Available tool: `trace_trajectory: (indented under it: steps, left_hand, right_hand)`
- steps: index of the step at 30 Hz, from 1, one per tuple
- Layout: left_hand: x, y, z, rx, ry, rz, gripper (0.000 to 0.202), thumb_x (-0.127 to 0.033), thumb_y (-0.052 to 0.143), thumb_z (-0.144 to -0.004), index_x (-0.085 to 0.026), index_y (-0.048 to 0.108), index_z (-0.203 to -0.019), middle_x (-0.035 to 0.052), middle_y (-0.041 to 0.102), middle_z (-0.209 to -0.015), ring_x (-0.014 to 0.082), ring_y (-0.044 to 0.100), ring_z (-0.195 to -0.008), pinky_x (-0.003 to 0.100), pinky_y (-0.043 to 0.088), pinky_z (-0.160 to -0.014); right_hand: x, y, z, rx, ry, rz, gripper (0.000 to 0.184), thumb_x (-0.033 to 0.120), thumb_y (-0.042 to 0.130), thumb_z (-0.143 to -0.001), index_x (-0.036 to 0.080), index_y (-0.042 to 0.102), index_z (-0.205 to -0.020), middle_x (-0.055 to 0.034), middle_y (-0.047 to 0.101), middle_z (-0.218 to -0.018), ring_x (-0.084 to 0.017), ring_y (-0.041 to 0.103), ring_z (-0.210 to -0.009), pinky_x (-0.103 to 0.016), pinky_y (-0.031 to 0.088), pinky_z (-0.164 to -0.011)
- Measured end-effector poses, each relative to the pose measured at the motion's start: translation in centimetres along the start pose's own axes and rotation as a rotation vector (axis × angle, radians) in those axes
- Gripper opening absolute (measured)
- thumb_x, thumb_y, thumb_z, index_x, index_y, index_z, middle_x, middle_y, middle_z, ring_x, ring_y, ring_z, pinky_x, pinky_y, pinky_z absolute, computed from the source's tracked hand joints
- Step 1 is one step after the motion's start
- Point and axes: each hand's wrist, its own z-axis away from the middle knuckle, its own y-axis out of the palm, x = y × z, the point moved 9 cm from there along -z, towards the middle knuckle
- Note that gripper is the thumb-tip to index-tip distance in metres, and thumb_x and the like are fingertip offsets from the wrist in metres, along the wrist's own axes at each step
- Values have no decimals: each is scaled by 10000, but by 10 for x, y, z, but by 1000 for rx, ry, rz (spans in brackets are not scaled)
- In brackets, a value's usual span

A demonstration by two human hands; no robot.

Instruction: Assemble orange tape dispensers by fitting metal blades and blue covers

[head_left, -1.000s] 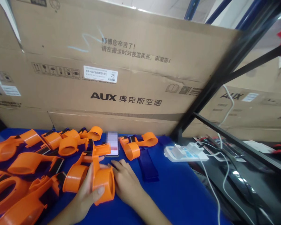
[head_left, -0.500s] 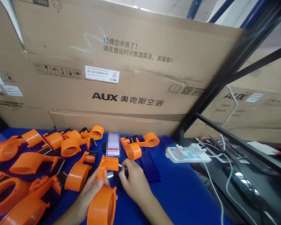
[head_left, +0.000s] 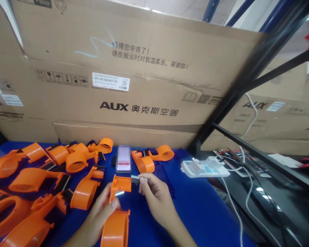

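Note:
My left hand (head_left: 99, 212) is closed around the narrow middle of an orange plastic tape dispenser (head_left: 115, 228). The dispenser's round hub hangs toward me, and its squared head points away. Between the fingertips of my right hand (head_left: 157, 195) is a small serrated metal blade (head_left: 135, 178), its toothed edge facing up. The blade is right beside the right edge of the dispenser's head; whether they touch I cannot tell. A short shiny metal strip (head_left: 119, 193) shows at the lower side of the head, near my left thumb.
Several orange tape dispensers (head_left: 83, 193) crowd the left of the blue tabletop (head_left: 203, 212). Behind my hands lie a phone (head_left: 124, 161) and more dispensers (head_left: 145, 164). At the right are a white power strip (head_left: 203, 170), cables and a black rack post (head_left: 222, 103). A large cardboard box (head_left: 144, 85) stands behind.
The blade in my right fingers has come into clear view beside the dispenser's head as my right hand turned. My left hand and the dispenser shifted slightly right and down.

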Motion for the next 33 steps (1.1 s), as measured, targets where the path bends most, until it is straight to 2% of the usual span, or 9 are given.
trace_trajectory:
  steps: [5,9,13,16,19,24,28,33]
  left_hand:
    - [-2,3,4,15,5,5,638,-525,727,-854,-279,575,-1422,71,755,-884,388,711,-1121,548,548,-980]
    - [-4,4,4,12,10,18,610,-505,736,-851,-277,594,-1399,59,755,-877,374,706,-1132,541,523,-1017]
    - [-4,4,4,5,6,1,612,-523,727,-849,-284,594,-1396,54,757,-872,356,725,-1072,519,531,-1001]
    - [-2,4,2,6,6,-16,598,-538,711,-856,-286,593,-1385,39,744,-830,328,740,-980,473,555,-946]
    - [2,1,-1,0,14,-45,554,-550,704,-858,-273,614,-1329,18,716,-795,267,724,-813,392,568,-830]
    - [14,-11,-8,-38,20,-63,515,-585,685,-870,-239,597,-1242,-45,598,-667,161,569,-589,272,465,-609]
    - [22,-13,-14,3,-3,-30,502,-602,677,-868,-236,583,-1199,-68,548,-609,128,476,-506,243,382,-516]
    - [19,-12,-15,16,38,-14,481,-590,670,-882,-241,576,-1199,-77,531,-583,108,416,-470,234,363,-493]
  right_hand:
    - [0,-1,0,-32,-25,21,318,465,543,-1020,194,705,-981,9,627,-683,-146,588,-620,-239,477,-590]
    - [3,1,1,6,-33,52,314,445,533,-1028,194,696,-931,14,616,-679,-138,572,-608,-237,454,-585]
    - [9,2,1,36,-46,82,295,430,515,-1039,200,687,-972,16,620,-700,-143,579,-630,-244,454,-611]
    - [8,3,3,45,-52,90,296,419,500,-1049,200,677,-958,12,627,-713,-146,587,-649,-252,465,-646]
    - [1,9,6,63,-51,78,293,409,486,-1058,200,668,-962,3,653,-745,-150,611,-678,-255,478,-672]
    - [-4,15,6,95,-69,97,279,395,475,-1068,202,659,-984,-3,678,-780,-148,632,-699,-252,485,-690]
    - [9,9,1,136,-102,193,286,372,466,-1077,212,655,-933,4,677,-778,-146,640,-706,-250,476,-695]
    - [28,12,-4,250,-156,240,257,329,447,-1086,237,682,-1037,-20,750,-929,-183,715,-863,-281,523,-794]
